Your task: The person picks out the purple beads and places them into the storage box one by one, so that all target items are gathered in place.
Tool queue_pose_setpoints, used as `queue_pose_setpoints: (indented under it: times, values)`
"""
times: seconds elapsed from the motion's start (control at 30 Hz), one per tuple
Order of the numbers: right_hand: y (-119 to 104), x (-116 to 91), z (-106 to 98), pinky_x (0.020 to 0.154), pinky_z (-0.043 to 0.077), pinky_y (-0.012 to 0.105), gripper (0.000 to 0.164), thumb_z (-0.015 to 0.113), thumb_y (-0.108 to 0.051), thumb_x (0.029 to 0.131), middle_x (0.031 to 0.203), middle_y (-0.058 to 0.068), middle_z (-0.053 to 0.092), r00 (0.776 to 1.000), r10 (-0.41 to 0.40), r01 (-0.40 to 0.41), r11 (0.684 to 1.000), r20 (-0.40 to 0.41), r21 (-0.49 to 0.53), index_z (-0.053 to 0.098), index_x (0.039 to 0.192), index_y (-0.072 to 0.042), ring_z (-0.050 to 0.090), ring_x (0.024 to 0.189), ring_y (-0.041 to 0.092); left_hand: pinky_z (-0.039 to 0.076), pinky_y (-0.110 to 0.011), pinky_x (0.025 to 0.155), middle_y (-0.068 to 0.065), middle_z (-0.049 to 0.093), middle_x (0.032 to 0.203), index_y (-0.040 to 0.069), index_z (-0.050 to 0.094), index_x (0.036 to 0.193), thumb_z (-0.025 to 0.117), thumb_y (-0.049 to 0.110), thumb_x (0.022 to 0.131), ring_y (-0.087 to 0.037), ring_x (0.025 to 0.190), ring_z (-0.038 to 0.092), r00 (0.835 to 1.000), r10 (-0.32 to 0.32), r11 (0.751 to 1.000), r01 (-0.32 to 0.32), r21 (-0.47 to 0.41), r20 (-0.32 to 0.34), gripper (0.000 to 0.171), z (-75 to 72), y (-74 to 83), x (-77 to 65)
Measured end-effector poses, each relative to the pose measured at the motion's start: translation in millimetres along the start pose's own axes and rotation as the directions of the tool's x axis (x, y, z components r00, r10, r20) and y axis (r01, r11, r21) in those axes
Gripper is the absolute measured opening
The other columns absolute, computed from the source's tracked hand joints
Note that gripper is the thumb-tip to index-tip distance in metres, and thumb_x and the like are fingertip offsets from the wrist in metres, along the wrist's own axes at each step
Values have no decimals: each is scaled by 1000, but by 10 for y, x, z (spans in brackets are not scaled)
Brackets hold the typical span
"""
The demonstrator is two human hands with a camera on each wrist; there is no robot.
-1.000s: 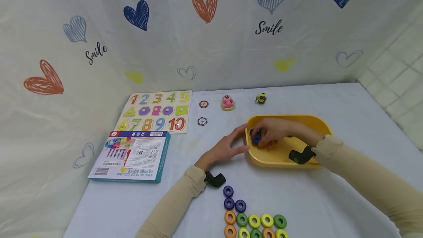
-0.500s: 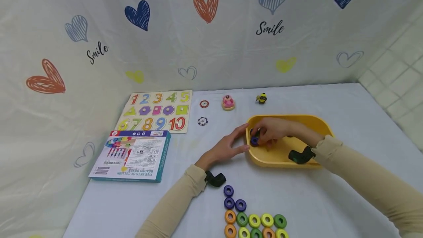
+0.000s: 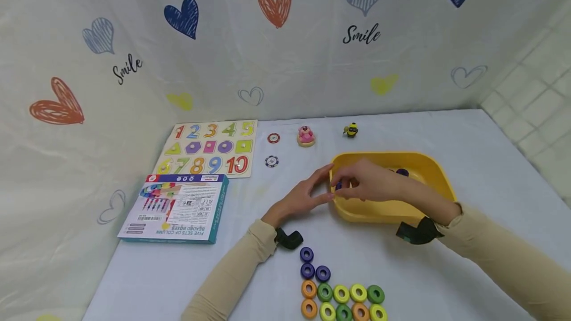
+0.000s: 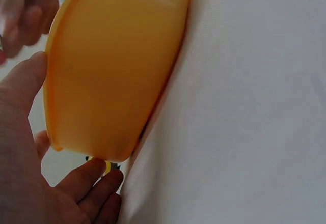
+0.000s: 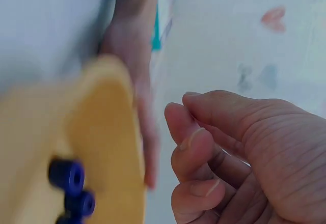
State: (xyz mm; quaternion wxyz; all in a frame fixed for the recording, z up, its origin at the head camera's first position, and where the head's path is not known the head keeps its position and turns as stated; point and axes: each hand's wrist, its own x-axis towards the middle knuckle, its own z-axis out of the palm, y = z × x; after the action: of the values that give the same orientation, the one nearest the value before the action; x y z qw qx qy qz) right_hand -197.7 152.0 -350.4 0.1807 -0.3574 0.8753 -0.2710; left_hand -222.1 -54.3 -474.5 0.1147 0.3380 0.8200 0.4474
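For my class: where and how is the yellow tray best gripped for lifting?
Probably by the rim at both short ends of the yellow tray, one hand from each side: it is long, with raised walls, and the left hand touches its left end. Loose purple beads inside favour keeping it level.

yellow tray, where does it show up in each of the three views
Head: tray right of centre.
Left wrist: tray upper left of centre, its outside showing.
Right wrist: tray lower left, blurred, purple beads inside.
Shared landmark: left hand, at the tray's left end in the head view, lower left in the left wrist view, left of centre in the right wrist view.
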Motion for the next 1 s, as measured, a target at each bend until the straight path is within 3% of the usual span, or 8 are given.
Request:
queue_pose_setpoints:
  times: [0.1,0.23,0.37,0.53,0.77,1.0]
  values:
    - [-183,-75,162,55,45,20,16,62,-25,86,70,-15,54,999,-45,44,996,-13,-72,64,101,-21,49,62,5,23,-40,106,18,22,144,44,9,142,51,50,86,-3,130,23,1000,6,1000,-6,2,0,70,1,-13,-3]
    - [-377,-142,431,56,44,18,15,63,-27,85,68,-20,53,995,-62,68,995,72,-79,64,99,-23,48,59,1,24,-40,106,17,25,143,42,10,142,51,49,87,-3,130,24,1000,19,1000,-19,2,-9,70,-3,-12,-2]
    - [-466,-176,727,52,42,16,15,63,-30,84,65,-21,52,983,-74,85,995,167,-61,65,95,-20,47,55,-2,23,-38,106,18,23,144,39,11,143,52,49,86,-2,130,23,999,36,999,-36,-3,-15,70,-10,-7,8]
    - [-476,-184,1028,48,37,17,17,62,-36,83,59,-20,46,975,-32,59,991,219,-119,65,91,-22,43,52,-2,21,-35,107,19,22,144,39,11,143,52,47,87,0,130,21,1000,20,1000,-20,-6,-3,70,-5,9,4]
    - [-465,-210,1130,48,36,18,22,62,-43,81,57,-19,46,974,-20,45,993,224,-107,65,90,-23,43,52,-2,20,-34,107,4,22,147,24,13,145,53,32,90,-3,131,19,1000,-6,1000,6,-17,31,69,-136,373,-107]
    - [-436,-241,1097,49,37,19,23,62,-42,81,59,-18,47,973,31,-6,994,228,-108,64,94,-23,44,53,-1,20,-33,107,6,21,147,25,14,145,54,32,90,-3,132,19,1000,-15,1000,16,-18,27,69,-143,398,-109]
